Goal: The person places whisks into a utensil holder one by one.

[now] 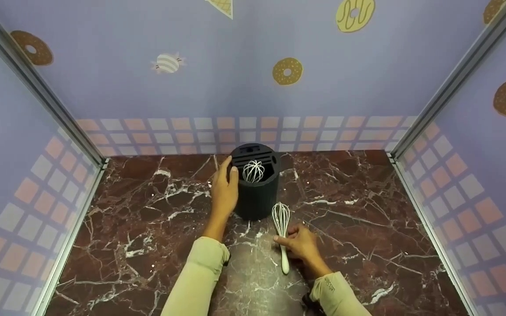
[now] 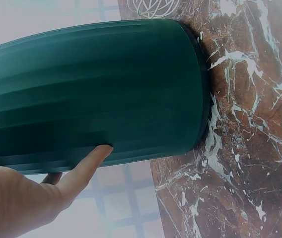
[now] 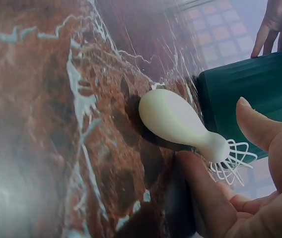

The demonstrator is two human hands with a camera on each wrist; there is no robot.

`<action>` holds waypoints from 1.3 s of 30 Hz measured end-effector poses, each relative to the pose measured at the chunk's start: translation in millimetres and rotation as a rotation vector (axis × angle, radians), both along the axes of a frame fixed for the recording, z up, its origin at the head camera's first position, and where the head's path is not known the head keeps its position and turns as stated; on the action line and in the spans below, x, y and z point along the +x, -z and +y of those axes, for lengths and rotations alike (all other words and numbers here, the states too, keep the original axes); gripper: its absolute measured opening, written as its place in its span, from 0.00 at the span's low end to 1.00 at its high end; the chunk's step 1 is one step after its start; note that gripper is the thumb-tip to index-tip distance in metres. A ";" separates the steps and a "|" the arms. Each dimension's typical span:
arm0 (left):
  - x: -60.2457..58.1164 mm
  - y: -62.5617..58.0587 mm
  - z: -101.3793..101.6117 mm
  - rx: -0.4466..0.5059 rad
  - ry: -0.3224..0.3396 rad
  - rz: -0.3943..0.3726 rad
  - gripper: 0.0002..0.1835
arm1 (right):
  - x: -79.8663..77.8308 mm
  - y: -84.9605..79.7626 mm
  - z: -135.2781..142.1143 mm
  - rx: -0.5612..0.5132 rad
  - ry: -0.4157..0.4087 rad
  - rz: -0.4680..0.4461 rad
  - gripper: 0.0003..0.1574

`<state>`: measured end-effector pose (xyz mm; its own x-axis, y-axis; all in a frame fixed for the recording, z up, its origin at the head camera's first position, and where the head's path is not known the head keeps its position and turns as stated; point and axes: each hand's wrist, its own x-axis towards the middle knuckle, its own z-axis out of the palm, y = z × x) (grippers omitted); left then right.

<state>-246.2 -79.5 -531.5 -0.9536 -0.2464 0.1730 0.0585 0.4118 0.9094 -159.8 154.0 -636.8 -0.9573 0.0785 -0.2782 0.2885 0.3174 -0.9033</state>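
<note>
A dark green cylindrical utensil holder (image 1: 257, 199) with a slotted top stands upright near the back of the surface. My left hand (image 1: 225, 188) rests against its left side with fairly straight fingers, and one fingertip (image 2: 104, 148) touches its wall in the left wrist view. A whisk (image 1: 253, 171) sits in the holder's front opening, wires up, its handle hidden. Another whisk (image 1: 284, 263), with a cream handle, lies in front of the holder, wires toward it. My right hand (image 1: 302, 243) is around this whisk. In the right wrist view, the thumb (image 3: 252, 121) stands apart from the handle and a finger touches it.
A dark red marbled surface (image 1: 156, 245) carries the things. Purple walls (image 1: 218, 87) with printed sweets and a checked band close off the back and both sides. Metal edging (image 1: 70, 228) runs along the left wall's foot.
</note>
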 end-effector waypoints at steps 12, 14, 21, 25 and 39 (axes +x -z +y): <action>-0.7 0.0 0.4 -0.013 -0.002 0.005 0.26 | 5.5 2.0 1.4 0.254 -0.072 0.127 0.28; -0.4 -0.9 0.6 -0.019 -0.004 -0.005 0.26 | 5.5 0.8 1.7 0.227 -0.072 0.115 0.26; -0.1 -1.5 0.7 -0.024 -0.020 -0.009 0.26 | 8.0 -3.7 2.7 -0.087 -0.071 -0.052 0.25; 0.1 -1.7 0.8 -0.023 -0.023 -0.004 0.26 | 8.2 -3.0 5.2 -0.158 -0.098 -0.107 0.25; 0.4 -2.8 0.8 -0.025 -0.023 -0.010 0.25 | -2.3 -28.5 10.0 -0.311 -0.049 -0.097 0.24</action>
<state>-245.8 -78.7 -528.7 -0.9494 -0.2643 0.1699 0.0398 0.4352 0.8995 -162.1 164.0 -608.3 -0.9258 -0.0703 -0.3715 0.3690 0.0460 -0.9283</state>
